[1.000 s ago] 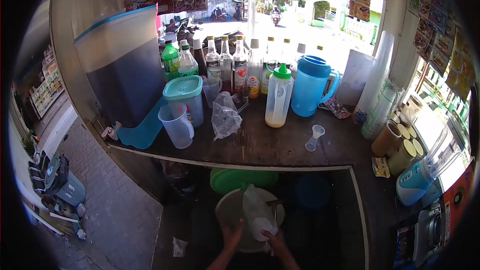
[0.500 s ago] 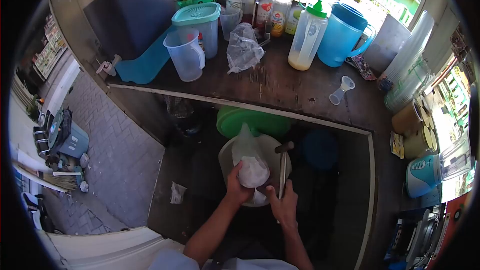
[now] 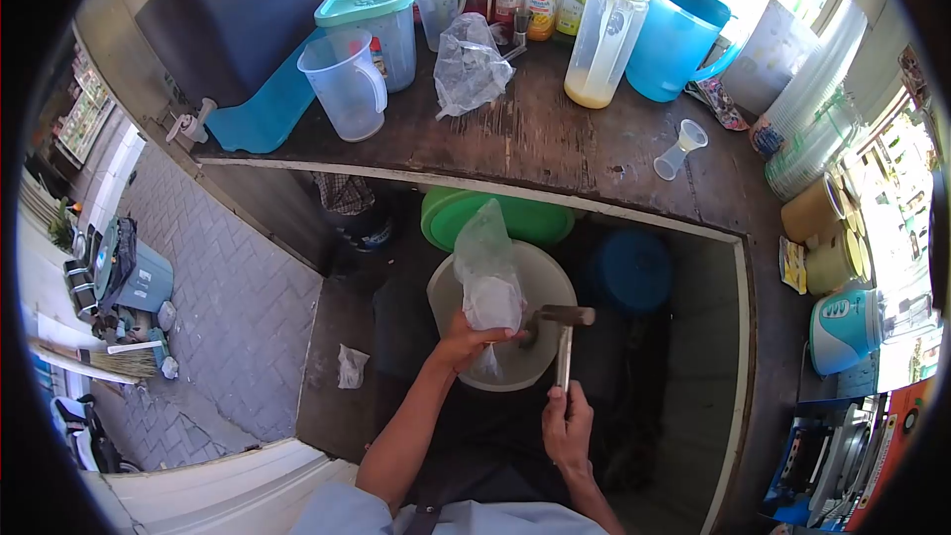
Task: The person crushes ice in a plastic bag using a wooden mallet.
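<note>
A clear plastic bag with a white, ice-like lump (image 3: pixel 491 303) is held in my left hand (image 3: pixel 464 341), above a pale round tub (image 3: pixel 545 282). The fingers of that hand wrap round the bag's lower part. My right hand (image 3: pixel 568 426) grips the metal handle of a hammer (image 3: pixel 570 316), whose head is up beside the bag, over the tub's right side. Hammer and bag are apart. A green lid or basin (image 3: pixel 545 222) lies behind the tub.
Above is a wooden shelf (image 3: pixel 555 154) with a clear jug (image 3: pixel 347 89), a blue pitcher (image 3: pixel 677 40), a crumpled bag (image 3: pixel 470 69) and bottles. A blue round container (image 3: pixel 634 270) sits right of the tub. A blender (image 3: pixel 842 331) stands far right.
My right hand has moved down and away from the bag, and the hammer's head now points sideways. The bag is slightly higher in my left hand. The view has shifted a little.
</note>
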Action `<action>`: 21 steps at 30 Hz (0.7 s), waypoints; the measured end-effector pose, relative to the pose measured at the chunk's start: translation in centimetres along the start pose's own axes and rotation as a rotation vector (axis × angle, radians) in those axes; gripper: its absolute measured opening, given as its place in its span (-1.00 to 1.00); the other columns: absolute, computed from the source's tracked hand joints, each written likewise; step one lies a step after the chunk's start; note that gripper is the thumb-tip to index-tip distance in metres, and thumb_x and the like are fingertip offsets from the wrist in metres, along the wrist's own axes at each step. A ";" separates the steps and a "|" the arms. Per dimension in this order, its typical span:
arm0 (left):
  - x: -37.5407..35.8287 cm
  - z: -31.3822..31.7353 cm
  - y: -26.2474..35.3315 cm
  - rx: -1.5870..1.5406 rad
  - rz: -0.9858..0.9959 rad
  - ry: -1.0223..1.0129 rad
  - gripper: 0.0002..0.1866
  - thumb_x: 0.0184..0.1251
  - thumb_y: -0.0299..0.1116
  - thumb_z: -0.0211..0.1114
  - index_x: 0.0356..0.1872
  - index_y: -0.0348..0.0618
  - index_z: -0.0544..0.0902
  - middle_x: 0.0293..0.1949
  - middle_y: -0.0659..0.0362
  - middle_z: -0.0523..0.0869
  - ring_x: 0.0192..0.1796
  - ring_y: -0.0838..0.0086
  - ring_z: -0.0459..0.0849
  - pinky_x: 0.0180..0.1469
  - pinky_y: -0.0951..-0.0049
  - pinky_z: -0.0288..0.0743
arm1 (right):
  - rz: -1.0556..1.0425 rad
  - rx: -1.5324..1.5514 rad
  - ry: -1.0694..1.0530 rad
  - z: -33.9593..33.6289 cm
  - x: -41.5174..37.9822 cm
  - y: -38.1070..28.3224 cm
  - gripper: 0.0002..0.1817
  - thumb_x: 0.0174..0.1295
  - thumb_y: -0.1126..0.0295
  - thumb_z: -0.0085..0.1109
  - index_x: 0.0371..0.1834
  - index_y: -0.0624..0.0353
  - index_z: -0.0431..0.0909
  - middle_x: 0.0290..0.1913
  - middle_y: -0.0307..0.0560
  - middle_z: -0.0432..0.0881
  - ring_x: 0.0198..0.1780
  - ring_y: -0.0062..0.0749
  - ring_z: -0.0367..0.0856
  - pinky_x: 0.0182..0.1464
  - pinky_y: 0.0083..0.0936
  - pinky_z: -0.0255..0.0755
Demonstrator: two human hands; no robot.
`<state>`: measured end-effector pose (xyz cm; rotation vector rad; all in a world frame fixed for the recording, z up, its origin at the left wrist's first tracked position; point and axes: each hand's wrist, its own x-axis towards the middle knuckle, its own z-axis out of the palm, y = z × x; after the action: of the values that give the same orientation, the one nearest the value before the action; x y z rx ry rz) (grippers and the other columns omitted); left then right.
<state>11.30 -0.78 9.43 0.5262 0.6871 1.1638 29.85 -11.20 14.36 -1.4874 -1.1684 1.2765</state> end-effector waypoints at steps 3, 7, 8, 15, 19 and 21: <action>0.1 -0.4 0.0 0.006 -0.009 -0.029 -0.29 -0.06 -0.73 0.39 0.20 -0.29 0.34 0.09 0.00 0.54 0.16 0.22 0.54 0.12 0.10 0.58 | -0.080 0.143 0.091 0.8 -0.8 -0.5 -0.71 0.44 0.29 -0.10 -0.42 0.22 0.30 -0.73 -0.31 0.32 -0.70 -0.75 0.30 -0.66 -0.65 0.12; 0.6 -0.7 -0.7 0.173 -0.067 -0.051 -0.31 -0.07 -0.69 0.42 0.18 -0.28 0.35 0.07 0.04 0.57 0.12 0.29 0.58 0.13 0.23 0.56 | -0.073 -0.164 -0.073 1.1 0.7 0.7 -0.70 0.46 0.28 -0.15 -0.44 0.21 0.27 -0.73 -0.32 0.30 -0.69 -0.75 0.29 -0.65 -0.65 0.12; 0.7 -0.9 -1.0 0.273 -0.104 -0.019 -0.31 -0.08 -0.67 0.43 0.17 -0.28 0.36 0.06 0.06 0.57 0.11 0.32 0.59 0.12 0.30 0.55 | -0.070 -0.162 -0.068 0.8 0.9 1.2 -0.70 0.46 0.28 -0.15 -0.44 0.21 0.27 -0.73 -0.32 0.30 -0.69 -0.75 0.29 -0.65 -0.65 0.12; 1.1 -3.1 -1.7 0.299 -0.132 -0.025 -0.21 -0.11 -0.71 0.40 0.25 -0.23 0.28 0.07 0.06 0.53 0.14 0.29 0.55 0.18 0.15 0.53 | -0.239 -0.054 0.144 1.4 0.8 0.8 -0.74 0.44 0.30 -0.11 -0.37 0.24 0.27 -0.76 -0.14 0.33 -0.73 -0.51 0.42 -0.66 -0.54 0.17; 1.5 -1.7 -1.7 0.567 -0.098 0.032 -0.31 -0.16 -0.58 0.49 0.13 -0.25 0.44 -0.02 0.12 0.61 0.06 0.38 0.59 0.15 0.35 0.47 | -0.099 -0.406 -0.095 1.5 1.7 -0.8 -0.77 0.40 0.35 -0.03 -0.32 0.30 0.28 -0.70 0.20 0.37 -0.60 0.15 0.51 -0.64 -0.32 0.20; 1.8 -2.0 -1.2 0.750 -0.055 0.090 -0.35 -0.19 -0.51 0.54 0.06 -0.27 0.50 -0.07 0.15 0.65 0.02 0.42 0.61 0.14 0.43 0.44 | -0.128 -0.363 -0.054 1.7 1.4 -1.1 -0.76 0.40 0.34 -0.03 -0.33 0.30 0.28 -0.70 0.21 0.38 -0.60 0.18 0.51 -0.64 -0.31 0.20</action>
<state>11.04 0.58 6.90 1.0764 1.2154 0.8545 28.05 -9.50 14.90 -1.6104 -1.5688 1.0618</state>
